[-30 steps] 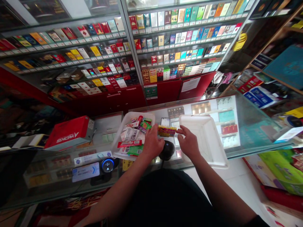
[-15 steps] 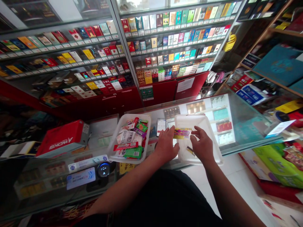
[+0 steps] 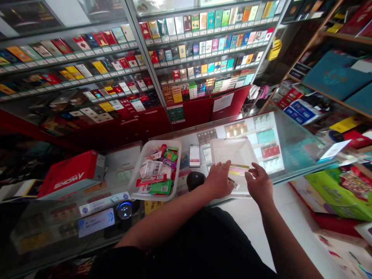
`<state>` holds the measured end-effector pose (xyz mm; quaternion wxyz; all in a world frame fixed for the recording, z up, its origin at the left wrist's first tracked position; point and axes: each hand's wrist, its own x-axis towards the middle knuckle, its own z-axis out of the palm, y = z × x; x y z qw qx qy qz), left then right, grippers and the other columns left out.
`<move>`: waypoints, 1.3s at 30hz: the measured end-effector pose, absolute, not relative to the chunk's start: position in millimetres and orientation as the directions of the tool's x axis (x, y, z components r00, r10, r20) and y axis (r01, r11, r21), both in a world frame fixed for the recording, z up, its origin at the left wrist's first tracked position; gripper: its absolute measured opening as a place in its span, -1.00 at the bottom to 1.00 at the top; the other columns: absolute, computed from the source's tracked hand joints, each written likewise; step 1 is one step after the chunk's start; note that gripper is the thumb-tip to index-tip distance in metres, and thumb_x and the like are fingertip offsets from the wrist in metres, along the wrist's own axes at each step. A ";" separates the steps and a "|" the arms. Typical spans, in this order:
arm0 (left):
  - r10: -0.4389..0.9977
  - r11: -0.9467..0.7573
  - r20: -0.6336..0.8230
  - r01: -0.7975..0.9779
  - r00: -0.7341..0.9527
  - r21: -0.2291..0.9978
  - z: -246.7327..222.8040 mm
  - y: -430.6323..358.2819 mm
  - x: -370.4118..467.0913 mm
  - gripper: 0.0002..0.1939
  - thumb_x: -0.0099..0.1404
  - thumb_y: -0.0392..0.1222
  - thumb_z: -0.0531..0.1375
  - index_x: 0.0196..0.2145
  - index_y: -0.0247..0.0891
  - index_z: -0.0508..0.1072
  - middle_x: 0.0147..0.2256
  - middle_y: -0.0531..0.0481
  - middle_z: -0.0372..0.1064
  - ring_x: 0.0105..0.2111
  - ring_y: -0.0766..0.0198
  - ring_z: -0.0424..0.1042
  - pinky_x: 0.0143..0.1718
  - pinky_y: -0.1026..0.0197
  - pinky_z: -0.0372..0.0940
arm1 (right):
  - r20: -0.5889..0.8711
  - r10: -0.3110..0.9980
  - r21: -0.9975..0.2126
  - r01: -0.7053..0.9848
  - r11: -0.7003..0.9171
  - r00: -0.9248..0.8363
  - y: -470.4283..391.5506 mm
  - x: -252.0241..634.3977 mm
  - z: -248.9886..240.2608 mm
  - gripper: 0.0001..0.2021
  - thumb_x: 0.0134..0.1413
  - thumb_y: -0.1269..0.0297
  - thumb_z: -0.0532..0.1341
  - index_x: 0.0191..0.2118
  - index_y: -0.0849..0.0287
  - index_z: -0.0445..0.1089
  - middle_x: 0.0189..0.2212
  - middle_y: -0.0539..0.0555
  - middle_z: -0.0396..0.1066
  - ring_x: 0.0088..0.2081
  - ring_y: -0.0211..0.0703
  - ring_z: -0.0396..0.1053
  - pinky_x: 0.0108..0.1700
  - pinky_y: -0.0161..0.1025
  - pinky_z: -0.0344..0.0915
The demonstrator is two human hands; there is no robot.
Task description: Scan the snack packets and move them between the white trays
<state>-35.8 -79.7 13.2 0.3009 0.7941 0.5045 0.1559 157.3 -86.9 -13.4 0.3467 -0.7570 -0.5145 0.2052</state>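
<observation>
A flat yellow and purple packet is between my hands, over the white plastic tub. My left hand has its fingers at the packet's left end, the thumb apart below. At the right end are the curled finger and thumb of my right hand. The packet is tilted, so its face looks narrow. Beneath it, a small dark and pale strip lies inside the tub, partly covered by my left hand. To the left stands another white tub, filled with snack packets.
The tubs stand on a glass counter. Between them are a phone and a black rounded device. A red box and a blue-lit round device are on the left. Cigarette shelves rise behind; a green package is at right.
Both hands have moved right and toward me with the packet, and its face has tilted away from view. The black rounded device has come out from behind my left hand.
</observation>
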 end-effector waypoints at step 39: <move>0.987 -0.146 0.066 0.667 0.144 0.730 45.9 -161.7 -168.6 -0.33 0.29 -0.20 0.22 0.32 -0.27 0.22 0.30 -0.25 0.27 0.30 -0.04 0.26 0.39 -0.18 0.11 | 0.080 0.996 -0.758 0.651 0.037 0.036 -89.6 33.3 23.2 -0.61 0.08 0.09 0.20 -0.05 0.18 0.54 -0.14 0.20 0.60 -0.10 0.09 0.53 0.08 0.08 0.40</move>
